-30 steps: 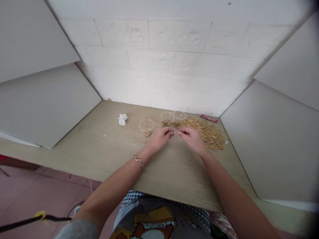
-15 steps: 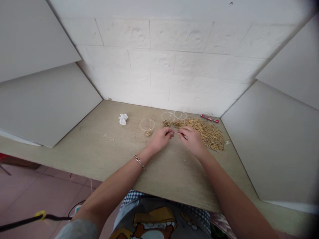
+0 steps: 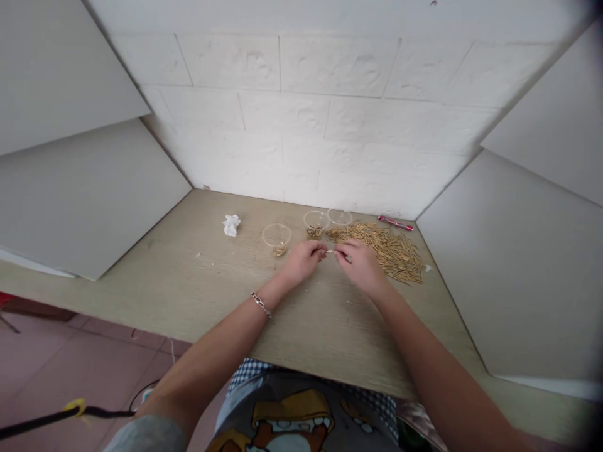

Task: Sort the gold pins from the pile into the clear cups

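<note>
My left hand (image 3: 304, 260) and my right hand (image 3: 358, 263) meet over the middle of the table, fingertips pinched a small gap apart. Between them runs a thin gold-coloured stick (image 3: 330, 252), its ends inside both pinches. Just right of and behind my right hand spreads a pile of similar gold sticks (image 3: 389, 251). Behind my hands stand clear round cups, one (image 3: 316, 220) with small gold pieces (image 3: 315, 232) and another (image 3: 340, 217) beside it, also with gold pieces. A third clear cup (image 3: 277, 235), left of my left hand, holds a few gold bits (image 3: 279, 250).
A crumpled white tissue (image 3: 231, 225) lies at the back left of the table (image 3: 211, 289). At the back right, near the wall, is a red tube or pen (image 3: 396, 223). Grey panels (image 3: 522, 263) close off both sides, and a white brick-patterned wall (image 3: 301, 113) rises behind.
The view has shifted very slightly. Both hands keep their pinch on the thin stick, in nearly the same place.
</note>
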Available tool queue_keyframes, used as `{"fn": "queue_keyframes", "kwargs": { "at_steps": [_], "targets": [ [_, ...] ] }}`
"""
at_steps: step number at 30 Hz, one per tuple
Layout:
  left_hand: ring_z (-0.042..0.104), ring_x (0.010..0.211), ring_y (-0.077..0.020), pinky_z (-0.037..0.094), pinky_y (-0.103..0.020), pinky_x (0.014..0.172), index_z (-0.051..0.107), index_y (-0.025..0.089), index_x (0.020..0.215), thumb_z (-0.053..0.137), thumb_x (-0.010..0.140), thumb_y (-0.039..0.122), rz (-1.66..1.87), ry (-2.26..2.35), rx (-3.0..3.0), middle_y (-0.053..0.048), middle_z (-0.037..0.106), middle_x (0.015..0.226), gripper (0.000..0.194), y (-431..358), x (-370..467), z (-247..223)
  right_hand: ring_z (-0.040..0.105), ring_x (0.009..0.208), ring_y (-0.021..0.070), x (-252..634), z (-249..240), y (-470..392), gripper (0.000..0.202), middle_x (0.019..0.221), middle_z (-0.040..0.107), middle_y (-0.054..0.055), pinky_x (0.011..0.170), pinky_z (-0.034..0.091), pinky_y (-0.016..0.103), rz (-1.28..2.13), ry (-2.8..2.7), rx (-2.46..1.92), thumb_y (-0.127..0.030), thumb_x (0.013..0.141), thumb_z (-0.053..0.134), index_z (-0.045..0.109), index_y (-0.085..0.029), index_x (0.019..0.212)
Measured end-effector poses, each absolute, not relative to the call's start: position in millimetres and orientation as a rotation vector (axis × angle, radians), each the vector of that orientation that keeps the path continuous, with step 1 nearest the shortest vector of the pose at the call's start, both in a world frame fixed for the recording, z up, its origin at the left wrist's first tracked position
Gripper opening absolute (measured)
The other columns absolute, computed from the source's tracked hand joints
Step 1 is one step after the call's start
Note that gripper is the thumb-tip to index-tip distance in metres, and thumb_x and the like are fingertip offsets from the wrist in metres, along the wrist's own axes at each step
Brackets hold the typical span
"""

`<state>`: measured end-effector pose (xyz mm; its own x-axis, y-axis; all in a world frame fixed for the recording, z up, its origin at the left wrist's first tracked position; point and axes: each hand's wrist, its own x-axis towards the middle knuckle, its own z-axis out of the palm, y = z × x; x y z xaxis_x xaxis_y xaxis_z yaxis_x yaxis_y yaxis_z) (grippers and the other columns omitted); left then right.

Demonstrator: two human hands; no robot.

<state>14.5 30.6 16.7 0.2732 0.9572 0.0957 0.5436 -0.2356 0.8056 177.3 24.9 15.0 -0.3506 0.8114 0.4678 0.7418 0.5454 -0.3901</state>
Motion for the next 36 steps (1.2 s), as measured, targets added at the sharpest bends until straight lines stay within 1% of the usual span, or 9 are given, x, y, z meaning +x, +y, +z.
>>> {"fn": "queue_keyframes", "kwargs": {
  "at_steps": [4, 7, 13, 18, 22, 26, 32, 36],
  "targets": [
    [0.057, 0.072, -0.0133, 0.044, -0.024, 0.07, 0.063, 0.014, 0.084, 0.043, 0.077, 0.018, 0.789, 1.356, 1.902, -0.003, 0.065, 0.077, 0.022, 30.9, 13.8, 16.4, 0.056, 0.077, 0.0185, 175.3, 16.4, 23.7, 0.024, 0.084, 0.062, 0.008, 0.071, 0.043, 0.032, 0.097, -2.216, -1.251, -0.018, 0.082, 0.043, 0.067, -0.017, 0.081],
    [0.056, 0.072, -0.0132, 0.044, -0.024, 0.071, 0.064, 0.014, 0.083, 0.044, 0.077, 0.019, 0.776, 1.354, 1.921, -0.002, 0.065, 0.077, 0.021, 31.2, 13.2, 16.1, 0.056, 0.075, 0.0172, 178.0, 17.5, 25.0, 0.023, 0.084, 0.063, 0.007, 0.07, 0.043, 0.031, 0.177, -2.201, -1.238, -0.017, 0.082, 0.044, 0.067, -0.018, 0.08],
    [0.055, 0.069, -0.0129, 0.043, -0.024, 0.067, 0.063, 0.014, 0.084, 0.044, 0.077, 0.02, 0.762, 1.35, 1.927, -0.002, 0.063, 0.073, 0.021, 31.8, 12.9, 16.5, 0.059, 0.076, 0.0162, 179.5, 14.9, 26.9, 0.019, 0.083, 0.066, 0.005, 0.072, 0.045, 0.031, 0.343, -2.07, -1.258, -0.018, 0.079, 0.049, 0.069, -0.019, 0.08],
    [0.055, 0.07, -0.0131, 0.043, -0.024, 0.069, 0.063, 0.014, 0.083, 0.044, 0.077, 0.018, 0.781, 1.375, 1.924, -0.002, 0.064, 0.074, 0.021, 32.4, 12.9, 16.8, 0.059, 0.074, 0.0175, 173.3, 11.0, 25.6, 0.02, 0.08, 0.066, 0.005, 0.071, 0.045, 0.032, 0.258, -2.024, -1.28, -0.018, 0.079, 0.049, 0.068, -0.021, 0.079],
    [0.056, 0.072, -0.0136, 0.043, -0.024, 0.069, 0.063, 0.014, 0.082, 0.043, 0.077, 0.019, 0.761, 1.356, 1.939, -0.003, 0.064, 0.076, 0.021, 32.5, 12.3, 16.3, 0.058, 0.075, 0.0182, 174.6, 11.8, 25.3, 0.021, 0.082, 0.065, 0.007, 0.071, 0.044, 0.032, 0.2, -2.101, -1.239, -0.018, 0.08, 0.047, 0.068, -0.02, 0.079],
    [0.056, 0.074, -0.0133, 0.043, -0.024, 0.072, 0.063, 0.015, 0.081, 0.044, 0.076, 0.017, 0.762, 1.342, 1.951, -0.002, 0.065, 0.077, 0.02, 31.3, 12.4, 16.2, 0.058, 0.074, 0.017, 179.0, 15.2, 25.7, 0.022, 0.082, 0.065, 0.006, 0.071, 0.044, 0.031, 0.258, -2.15, -1.227, -0.018, 0.08, 0.047, 0.068, -0.02, 0.078],
    [0.055, 0.069, -0.0129, 0.043, -0.024, 0.067, 0.063, 0.014, 0.081, 0.043, 0.077, 0.019, 0.76, 1.353, 1.925, -0.001, 0.063, 0.071, 0.021, 30.6, 12.6, 17.6, 0.059, 0.075, 0.0163, 179.0, 14.8, 26.6, 0.02, 0.082, 0.066, 0.004, 0.071, 0.045, 0.03, 0.395, -2.066, -1.263, -0.02, 0.079, 0.049, 0.068, -0.02, 0.078],
    [0.055, 0.068, -0.0129, 0.044, -0.024, 0.069, 0.064, 0.014, 0.082, 0.044, 0.077, 0.019, 0.757, 1.359, 1.94, -0.002, 0.063, 0.071, 0.021, 31.8, 12.0, 16.1, 0.059, 0.074, 0.0165, 177.5, 13.0, 26.3, 0.02, 0.081, 0.066, 0.004, 0.07, 0.045, 0.03, 0.349, -2.066, -1.263, -0.019, 0.079, 0.048, 0.068, -0.021, 0.078]
  ]
}}
